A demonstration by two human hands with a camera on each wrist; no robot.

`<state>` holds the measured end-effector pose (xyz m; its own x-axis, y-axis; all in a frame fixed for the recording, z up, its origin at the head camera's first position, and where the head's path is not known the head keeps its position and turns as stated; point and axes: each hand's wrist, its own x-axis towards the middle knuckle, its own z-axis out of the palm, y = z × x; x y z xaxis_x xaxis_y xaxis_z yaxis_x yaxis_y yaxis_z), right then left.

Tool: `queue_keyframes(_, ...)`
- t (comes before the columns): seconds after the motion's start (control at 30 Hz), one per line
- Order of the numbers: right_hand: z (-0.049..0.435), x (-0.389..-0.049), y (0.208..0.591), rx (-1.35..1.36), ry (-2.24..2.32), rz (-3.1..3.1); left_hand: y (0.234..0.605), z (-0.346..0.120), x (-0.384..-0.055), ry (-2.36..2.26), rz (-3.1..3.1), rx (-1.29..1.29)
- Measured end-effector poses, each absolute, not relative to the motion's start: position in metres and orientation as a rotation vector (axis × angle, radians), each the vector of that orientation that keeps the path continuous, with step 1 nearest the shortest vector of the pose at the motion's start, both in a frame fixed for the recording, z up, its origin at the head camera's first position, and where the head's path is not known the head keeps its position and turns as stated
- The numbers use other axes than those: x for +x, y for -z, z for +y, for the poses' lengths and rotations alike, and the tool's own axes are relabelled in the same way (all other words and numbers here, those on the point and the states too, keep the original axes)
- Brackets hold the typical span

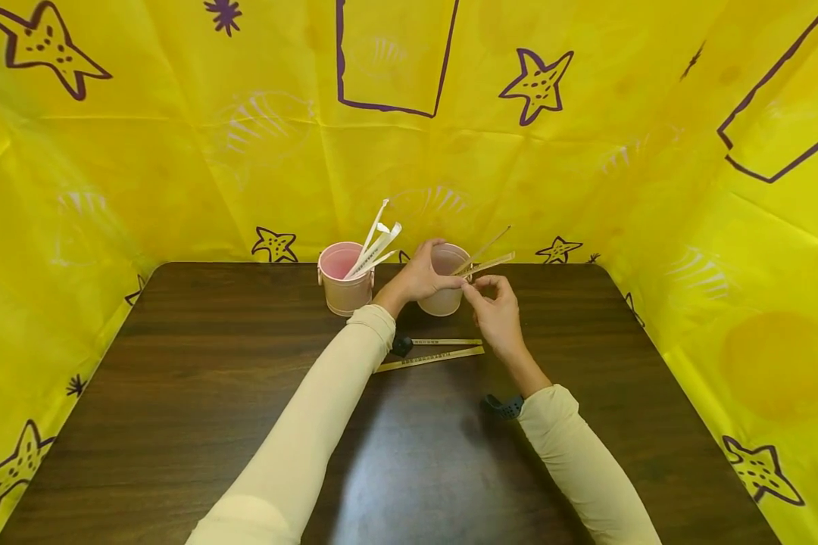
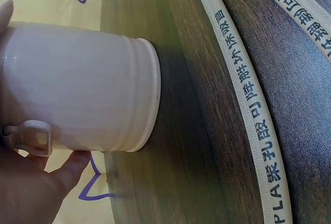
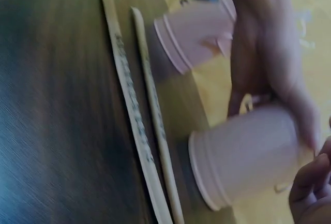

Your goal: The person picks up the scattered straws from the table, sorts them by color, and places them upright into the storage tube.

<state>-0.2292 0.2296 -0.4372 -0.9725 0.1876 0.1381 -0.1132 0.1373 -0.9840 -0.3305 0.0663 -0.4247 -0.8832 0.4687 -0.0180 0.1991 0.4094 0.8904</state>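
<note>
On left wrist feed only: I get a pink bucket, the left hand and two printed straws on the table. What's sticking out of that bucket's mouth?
Observer: Leaning out of the pink bucket to the right are a thin stick-like piece and a printed paper-wrapped straw.
Operator: Any other bucket up there?
Observer: Yes. In the head view a second pink bucket stands to its left, with white-wrapped straws leaning out.
Operator: Right hand?
Observer: The right hand is at the right side of the first bucket's rim, thumb and index fingertip close together; can't tell if they pinch anything.
</note>
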Motion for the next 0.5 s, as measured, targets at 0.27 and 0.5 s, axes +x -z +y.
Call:
queue_keyframes(0.27,0.212,-0.203,0.439,0.033,-1.861,-2.443,0.423,0.066,-0.329,-1.479,2.400,0.586)
queue_keyframes(0.5,0.199,-0.188,0.445,0.136,-1.747,-2.549,0.422,0.066,-0.328,-1.461,2.408,0.579)
